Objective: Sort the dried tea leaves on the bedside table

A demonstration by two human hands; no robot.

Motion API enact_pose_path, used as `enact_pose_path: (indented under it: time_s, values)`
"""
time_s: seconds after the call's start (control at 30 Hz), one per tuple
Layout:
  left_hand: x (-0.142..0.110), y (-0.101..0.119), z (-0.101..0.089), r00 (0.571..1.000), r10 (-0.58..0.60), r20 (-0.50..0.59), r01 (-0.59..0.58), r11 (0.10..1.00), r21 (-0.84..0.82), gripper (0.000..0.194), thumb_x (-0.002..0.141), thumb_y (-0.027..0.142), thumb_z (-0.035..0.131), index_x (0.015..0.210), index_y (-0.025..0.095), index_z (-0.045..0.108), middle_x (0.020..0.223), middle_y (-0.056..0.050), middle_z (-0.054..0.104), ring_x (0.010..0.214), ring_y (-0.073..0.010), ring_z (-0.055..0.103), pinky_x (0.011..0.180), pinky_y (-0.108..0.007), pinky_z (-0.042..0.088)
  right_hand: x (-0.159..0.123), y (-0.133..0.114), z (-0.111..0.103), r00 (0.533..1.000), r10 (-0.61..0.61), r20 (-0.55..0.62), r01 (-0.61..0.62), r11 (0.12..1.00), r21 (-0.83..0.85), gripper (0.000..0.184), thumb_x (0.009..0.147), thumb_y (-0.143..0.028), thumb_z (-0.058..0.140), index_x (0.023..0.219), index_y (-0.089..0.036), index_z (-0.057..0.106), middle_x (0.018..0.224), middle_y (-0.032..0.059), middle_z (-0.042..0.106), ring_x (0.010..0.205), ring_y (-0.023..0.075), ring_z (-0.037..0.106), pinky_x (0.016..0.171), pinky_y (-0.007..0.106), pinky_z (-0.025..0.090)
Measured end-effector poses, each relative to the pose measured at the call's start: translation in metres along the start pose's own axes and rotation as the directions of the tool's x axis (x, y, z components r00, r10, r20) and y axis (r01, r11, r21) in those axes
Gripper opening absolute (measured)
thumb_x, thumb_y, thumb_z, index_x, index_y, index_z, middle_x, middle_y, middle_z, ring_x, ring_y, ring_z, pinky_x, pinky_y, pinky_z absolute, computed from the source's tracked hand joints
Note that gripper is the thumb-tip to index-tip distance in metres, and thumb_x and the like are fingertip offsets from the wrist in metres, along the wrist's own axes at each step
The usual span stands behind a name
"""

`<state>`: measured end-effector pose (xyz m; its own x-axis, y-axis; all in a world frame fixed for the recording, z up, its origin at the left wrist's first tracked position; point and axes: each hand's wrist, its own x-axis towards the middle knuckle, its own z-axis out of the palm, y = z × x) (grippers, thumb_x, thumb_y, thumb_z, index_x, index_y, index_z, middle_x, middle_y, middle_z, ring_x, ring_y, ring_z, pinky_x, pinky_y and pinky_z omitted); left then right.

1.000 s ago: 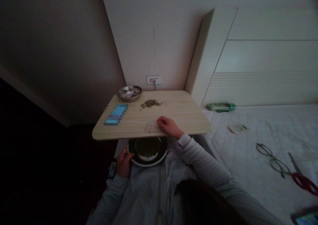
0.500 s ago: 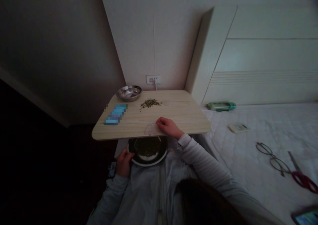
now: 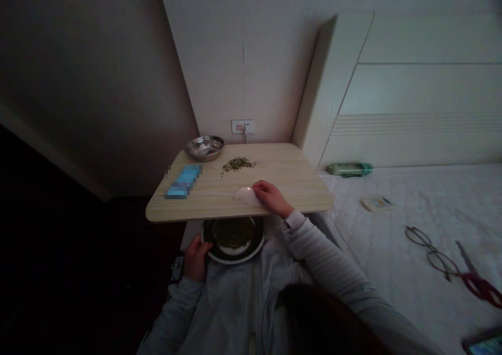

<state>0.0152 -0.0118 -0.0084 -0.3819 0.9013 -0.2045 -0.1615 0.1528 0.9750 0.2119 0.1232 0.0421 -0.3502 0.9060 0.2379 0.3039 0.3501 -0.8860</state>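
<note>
My left hand (image 3: 196,256) grips the left rim of a dark, pale-edged bowl (image 3: 257,246) on my lap, thumb over the edge. Small green bean-like grains (image 3: 234,233) lie in it, and the table edge hides its far side. Above the near part of the table my right hand (image 3: 272,197) pinches a thin, see-through piece with a rounded edge (image 3: 247,195), which looks like clear plastic. Farther back on the tabletop, a loose patch of similar green grains (image 3: 238,163) is spread out.
On the wooden table (image 3: 298,182) stand a steel bowl (image 3: 204,148) and a blurred-out phone (image 3: 183,181). On the bed at right lie a green bottle (image 3: 350,169), a white remote-like device (image 3: 378,203), glasses (image 3: 431,253), red-handled scissors (image 3: 482,289) and a dark-edged screen (image 3: 486,343).
My right hand has moved slightly right and away from me, and the clear piece has shifted with it and tilted, now catching light. My left hand still holds the bowl.
</note>
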Motion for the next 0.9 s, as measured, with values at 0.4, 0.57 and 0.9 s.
enact_pose_path:
  time_s: [0.4,0.57,0.9]
  values:
    - [-0.0016,0.0036,0.0026,1.0,-0.026,-0.007,0.026,0.999,-0.044,0.012,0.05,0.02,0.052,0.06,0.015,0.051,0.052,0.004,0.052,0.05,-0.0101,0.045,0.049,-0.022,0.034,0.0048,0.0089,-0.0093,0.987,0.044,-0.156,-0.065,0.989,-0.132,0.024,0.067,-0.032,0.035,0.075,-0.015,0.05,0.061,-0.0011,0.049,0.055,0.0076,0.042,0.054,0.02,0.032]
    - [-0.0003,0.0021,0.0014,1.0,-0.017,0.008,0.018,0.999,-0.041,0.013,0.05,0.02,0.052,0.062,0.015,0.051,0.051,0.005,0.052,0.051,-0.0097,0.046,0.05,-0.021,0.034,0.0026,0.0051,-0.0087,0.988,0.026,-0.155,-0.054,0.982,-0.179,0.023,0.067,-0.031,0.036,0.073,-0.015,0.051,0.06,-0.0012,0.049,0.056,0.0075,0.042,0.054,0.02,0.032]
    - [0.0004,0.0008,0.0013,1.0,-0.024,-0.009,0.024,0.999,-0.034,0.018,0.049,0.022,0.053,0.065,0.015,0.052,0.052,0.004,0.052,0.053,-0.0115,0.047,0.052,-0.023,0.035,0.0018,0.0054,-0.0082,0.983,0.021,-0.185,-0.06,0.977,-0.207,0.023,0.067,-0.03,0.035,0.073,-0.015,0.051,0.06,-0.0014,0.049,0.056,0.0074,0.042,0.053,0.019,0.031]
